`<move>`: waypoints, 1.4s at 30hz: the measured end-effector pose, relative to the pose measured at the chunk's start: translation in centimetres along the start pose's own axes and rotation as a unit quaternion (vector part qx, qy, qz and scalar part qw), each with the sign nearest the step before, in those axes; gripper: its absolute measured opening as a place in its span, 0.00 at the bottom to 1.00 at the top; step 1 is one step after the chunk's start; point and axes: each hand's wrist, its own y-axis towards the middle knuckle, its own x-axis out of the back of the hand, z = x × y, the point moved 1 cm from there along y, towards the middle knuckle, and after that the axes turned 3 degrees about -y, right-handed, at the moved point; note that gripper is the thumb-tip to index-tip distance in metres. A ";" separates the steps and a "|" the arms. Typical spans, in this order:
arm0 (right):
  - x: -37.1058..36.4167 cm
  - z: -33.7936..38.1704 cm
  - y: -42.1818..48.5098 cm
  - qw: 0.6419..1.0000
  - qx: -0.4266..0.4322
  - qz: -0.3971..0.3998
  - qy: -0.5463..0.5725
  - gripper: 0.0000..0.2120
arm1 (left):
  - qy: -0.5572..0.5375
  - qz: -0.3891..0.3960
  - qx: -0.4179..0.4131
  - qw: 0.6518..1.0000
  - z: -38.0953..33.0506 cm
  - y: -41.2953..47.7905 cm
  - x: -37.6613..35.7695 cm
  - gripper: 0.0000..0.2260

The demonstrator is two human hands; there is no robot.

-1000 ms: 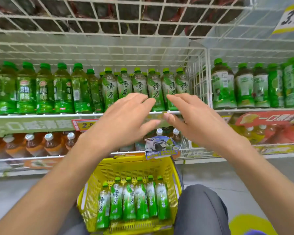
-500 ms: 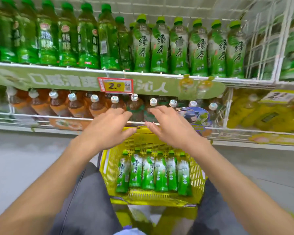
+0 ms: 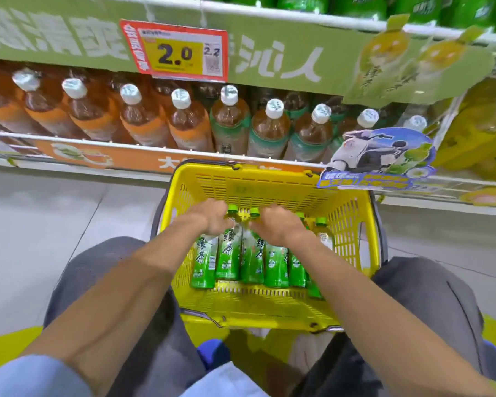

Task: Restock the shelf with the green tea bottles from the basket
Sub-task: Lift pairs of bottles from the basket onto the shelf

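Observation:
Several green tea bottles lie side by side in a yellow basket on the floor between my knees, caps pointing toward the shelf. My left hand is curled over the neck end of the leftmost bottle. My right hand is curled over the neck end of a bottle in the middle of the row. Two green caps show between the hands. The green tea shelf is at the top edge, where only bottle bottoms are visible.
Brown tea bottles with white caps fill the lower shelf right behind the basket. A red and yellow price tag hangs on the green shelf strip. A scooter promo card juts out over the basket's far right corner. Grey floor lies to the left.
Both hands came down from the green tea shelf into the basket and closed on bottle necks. My view tilted down, so the basket is now large and central.

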 end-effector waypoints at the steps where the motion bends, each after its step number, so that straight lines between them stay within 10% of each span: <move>1: -0.5 0.0 0.7 1.000 -0.007 0.012 0.001 0.23 | -0.020 0.001 0.006 1.000 0.0 1.0 -0.5 0.20; 14: -4.6 -1.3 6.4 0.998 -0.058 0.028 -0.020 0.19 | -0.164 -0.028 0.100 0.981 -0.7 6.5 -4.0 0.11; 25: -4.6 -2.1 7.5 0.998 -0.043 0.032 -0.024 0.26 | -0.213 -0.017 0.148 0.966 0.1 7.6 -4.7 0.22; 42: -5.1 -4.5 4.5 0.977 -0.032 0.073 0.200 0.35 | -0.273 0.027 0.072 0.959 1.2 4.7 -4.3 0.29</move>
